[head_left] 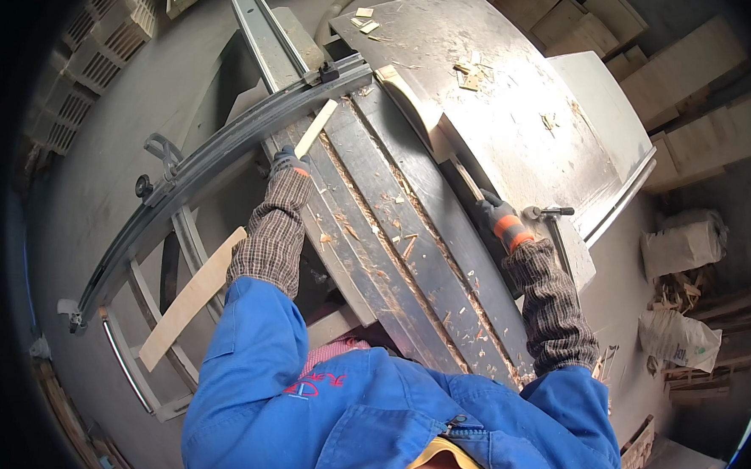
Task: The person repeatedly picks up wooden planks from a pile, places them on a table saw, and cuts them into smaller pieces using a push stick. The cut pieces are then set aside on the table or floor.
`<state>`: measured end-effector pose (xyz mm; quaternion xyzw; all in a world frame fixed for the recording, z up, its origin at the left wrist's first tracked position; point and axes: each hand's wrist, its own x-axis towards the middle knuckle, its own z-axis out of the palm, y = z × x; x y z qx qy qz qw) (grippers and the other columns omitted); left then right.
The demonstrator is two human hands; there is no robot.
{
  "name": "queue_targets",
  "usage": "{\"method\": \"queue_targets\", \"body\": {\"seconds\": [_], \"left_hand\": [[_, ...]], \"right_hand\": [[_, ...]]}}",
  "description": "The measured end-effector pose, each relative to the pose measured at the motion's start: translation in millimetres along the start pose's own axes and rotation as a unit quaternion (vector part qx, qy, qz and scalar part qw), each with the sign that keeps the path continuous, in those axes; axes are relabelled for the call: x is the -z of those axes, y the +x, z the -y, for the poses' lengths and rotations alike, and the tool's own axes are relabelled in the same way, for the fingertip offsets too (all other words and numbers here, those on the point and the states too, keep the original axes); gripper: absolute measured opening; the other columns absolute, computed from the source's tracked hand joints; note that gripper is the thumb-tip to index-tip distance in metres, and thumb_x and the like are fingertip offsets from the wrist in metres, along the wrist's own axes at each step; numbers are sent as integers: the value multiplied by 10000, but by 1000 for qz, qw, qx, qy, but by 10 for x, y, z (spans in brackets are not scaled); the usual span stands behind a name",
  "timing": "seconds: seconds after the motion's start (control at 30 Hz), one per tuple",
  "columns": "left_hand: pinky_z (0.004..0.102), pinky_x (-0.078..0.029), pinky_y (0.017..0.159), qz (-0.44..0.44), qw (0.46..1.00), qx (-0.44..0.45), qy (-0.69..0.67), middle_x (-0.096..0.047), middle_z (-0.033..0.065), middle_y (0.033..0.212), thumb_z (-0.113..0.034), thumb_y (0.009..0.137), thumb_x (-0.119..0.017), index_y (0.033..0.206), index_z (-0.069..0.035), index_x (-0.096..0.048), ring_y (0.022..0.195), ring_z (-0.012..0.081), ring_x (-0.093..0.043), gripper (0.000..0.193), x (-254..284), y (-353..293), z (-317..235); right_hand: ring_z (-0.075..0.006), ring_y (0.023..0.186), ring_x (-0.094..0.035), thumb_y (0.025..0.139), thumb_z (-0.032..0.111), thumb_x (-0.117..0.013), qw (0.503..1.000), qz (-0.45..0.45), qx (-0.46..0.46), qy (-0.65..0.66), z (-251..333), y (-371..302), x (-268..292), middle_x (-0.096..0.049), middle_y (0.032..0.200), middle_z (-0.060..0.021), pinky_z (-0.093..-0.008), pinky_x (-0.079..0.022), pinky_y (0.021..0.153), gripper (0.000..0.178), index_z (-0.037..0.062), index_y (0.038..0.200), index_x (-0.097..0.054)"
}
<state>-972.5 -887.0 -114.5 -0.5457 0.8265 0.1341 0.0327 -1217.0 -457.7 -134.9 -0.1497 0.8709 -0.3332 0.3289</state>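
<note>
My left hand [288, 160], in a grey glove, is closed around the lower end of a short pale wood strip [316, 128] over the left side of the sliding saw table [370, 175]. In my right hand [501, 220], gloved in grey and orange, is a thin wooden stick [467, 178]. The stick slants away from me toward the long raised edge at the table's right. A curved pale board [412, 109] lies along that edge, beyond the stick's tip. Right beside my right hand is a dark-handled lever [551, 212].
Wood chips and sawdust litter the grooved table. Offcuts [469, 76] lie on the shiny metal top [518, 98]. A long pale board [192, 301] rests across the frame [156, 295] at left. Stacked crates [105, 50] stand far left; white sacks [685, 242] sit at right.
</note>
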Motion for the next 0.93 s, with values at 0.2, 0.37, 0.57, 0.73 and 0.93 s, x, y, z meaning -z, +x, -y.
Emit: {"method": "queue_targets", "body": {"seconds": [0.2,0.37,0.57,0.73,0.93], "left_hand": [[444,-455,920,-30,989,-61,132,-474,121,1246,-385,862,-556,1236,-156,-459,1194,304,-465,450,298,-22,-374],[428,-448,951,37,982,-146,-114,-549,141,1247,-217,852,-589,1240,-123,-529,1134,328,-527,404,-163,695,-856],[399,-476,865,137,937,-225,-228,-615,133,1147,-190,848,-574,1190,-126,-578,986,294,-605,349,-763,1229,-1435],[400,-478,851,179,929,-204,-251,-641,169,1069,-381,842,-612,1135,-93,-614,980,292,-618,410,-962,1282,-1839],[383,-436,934,210,935,-167,-234,-629,147,1131,-416,795,-678,1212,-96,-576,1075,269,-580,536,-1070,1250,-1969]], "right_hand": [[-20,540,-456,881,86,-558,977,21,-72,198,274,-679,206,-554,719,40,-186,-362,454,385,121,1265,-551],[-27,489,-381,908,92,-541,953,58,-100,279,140,-814,243,-482,664,85,-196,-324,433,364,118,1271,-547],[-40,454,-398,903,102,-534,948,43,-142,281,51,-1059,299,-469,610,78,-198,-318,409,384,116,1286,-531],[-12,548,-397,910,96,-509,947,58,-145,281,-51,-1149,359,-474,688,92,-169,-341,504,414,88,1324,-486],[-26,595,-422,900,88,-502,948,65,-72,302,-401,-1155,408,-542,817,53,-174,-371,549,432,32,1328,-467]]}}
